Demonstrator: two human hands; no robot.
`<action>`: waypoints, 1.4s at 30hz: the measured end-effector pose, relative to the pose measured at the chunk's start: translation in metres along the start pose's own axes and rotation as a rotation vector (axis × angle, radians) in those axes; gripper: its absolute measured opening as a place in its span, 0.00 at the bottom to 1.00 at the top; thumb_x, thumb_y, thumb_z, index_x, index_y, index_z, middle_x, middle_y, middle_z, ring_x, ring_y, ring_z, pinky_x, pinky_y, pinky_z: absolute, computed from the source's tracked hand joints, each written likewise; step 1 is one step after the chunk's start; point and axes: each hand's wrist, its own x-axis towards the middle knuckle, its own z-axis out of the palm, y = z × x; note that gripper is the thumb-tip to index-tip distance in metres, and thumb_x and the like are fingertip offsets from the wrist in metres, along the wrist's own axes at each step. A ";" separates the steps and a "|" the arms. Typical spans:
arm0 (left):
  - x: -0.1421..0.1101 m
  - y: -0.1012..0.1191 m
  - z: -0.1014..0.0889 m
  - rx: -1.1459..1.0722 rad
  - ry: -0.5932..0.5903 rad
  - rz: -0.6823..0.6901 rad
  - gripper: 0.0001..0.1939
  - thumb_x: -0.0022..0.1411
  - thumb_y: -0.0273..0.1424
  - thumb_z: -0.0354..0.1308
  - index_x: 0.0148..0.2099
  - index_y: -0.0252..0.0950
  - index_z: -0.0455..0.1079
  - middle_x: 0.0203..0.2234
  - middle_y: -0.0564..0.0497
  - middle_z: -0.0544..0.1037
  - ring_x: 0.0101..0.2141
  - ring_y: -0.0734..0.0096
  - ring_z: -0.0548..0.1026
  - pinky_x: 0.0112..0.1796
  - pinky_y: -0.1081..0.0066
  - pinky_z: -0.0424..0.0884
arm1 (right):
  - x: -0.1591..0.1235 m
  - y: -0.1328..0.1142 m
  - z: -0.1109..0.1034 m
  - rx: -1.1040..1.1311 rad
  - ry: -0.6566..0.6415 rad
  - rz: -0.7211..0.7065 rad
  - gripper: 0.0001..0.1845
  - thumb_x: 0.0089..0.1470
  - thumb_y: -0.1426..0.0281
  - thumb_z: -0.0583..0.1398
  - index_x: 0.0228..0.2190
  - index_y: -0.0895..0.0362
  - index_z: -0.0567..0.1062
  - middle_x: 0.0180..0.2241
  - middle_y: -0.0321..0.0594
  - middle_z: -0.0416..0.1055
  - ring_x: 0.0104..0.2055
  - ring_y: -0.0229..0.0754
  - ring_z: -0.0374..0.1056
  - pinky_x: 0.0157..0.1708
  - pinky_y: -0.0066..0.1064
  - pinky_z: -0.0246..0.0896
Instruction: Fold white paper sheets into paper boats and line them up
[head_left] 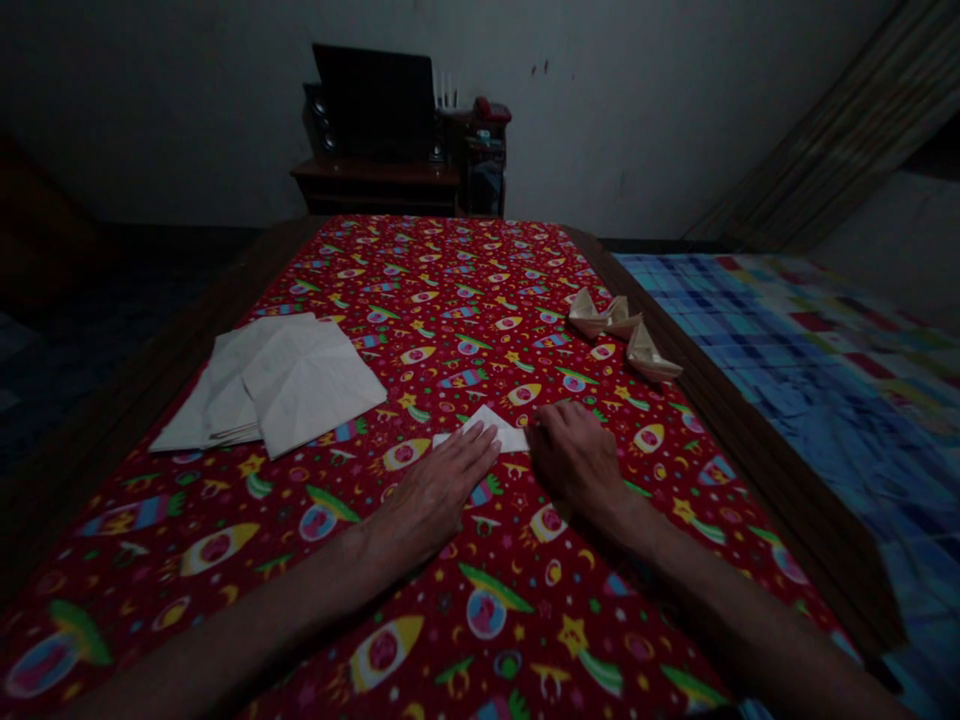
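Observation:
A small folded piece of white paper (pixel 508 438) lies on the red patterned cloth, with a pointed peak at its far side and a flat strip along the near side. My left hand (pixel 450 480) rests flat on its left part, fingers stretched out and covering some of it. At the paper's right end is my right hand (pixel 576 450), its fingers curled in and pressed together. Whatever lies between those fingertips is hidden by the hand; the paper's edge meets them.
Several creased paper sheets (pixel 315 375) lie stacked at the left. Folded paper shapes (pixel 600 315) stand near the right edge. The red cloth (pixel 450 270) covers a dark wooden table. Beyond it are a monitor (pixel 379 100) and a red telephone (pixel 491 110); a checked bedspread (pixel 720 340) is at the right.

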 end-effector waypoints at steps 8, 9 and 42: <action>-0.005 -0.001 -0.007 -0.008 -0.015 0.011 0.38 0.51 0.14 0.43 0.65 0.34 0.48 0.62 0.42 0.55 0.63 0.63 0.49 0.59 0.56 0.56 | -0.036 -0.018 -0.004 0.227 -0.173 -0.396 0.29 0.61 0.66 0.50 0.61 0.62 0.54 0.61 0.50 0.53 0.63 0.47 0.48 0.59 0.44 0.52; -0.007 -0.002 -0.008 0.001 -0.025 0.007 0.38 0.51 0.14 0.43 0.65 0.35 0.47 0.63 0.42 0.54 0.63 0.63 0.49 0.59 0.56 0.56 | -0.039 -0.015 -0.005 0.224 -0.199 -0.381 0.30 0.61 0.63 0.51 0.61 0.63 0.53 0.62 0.51 0.52 0.64 0.47 0.47 0.60 0.44 0.52; -0.019 -0.032 -0.024 -0.162 0.347 -0.290 0.24 0.62 0.29 0.46 0.59 0.28 0.59 0.45 0.39 0.73 0.44 0.63 0.73 0.45 0.62 0.72 | 0.013 -0.007 0.018 0.164 -0.077 -0.436 0.09 0.60 0.77 0.51 0.35 0.60 0.71 0.36 0.45 0.73 0.41 0.41 0.67 0.38 0.31 0.65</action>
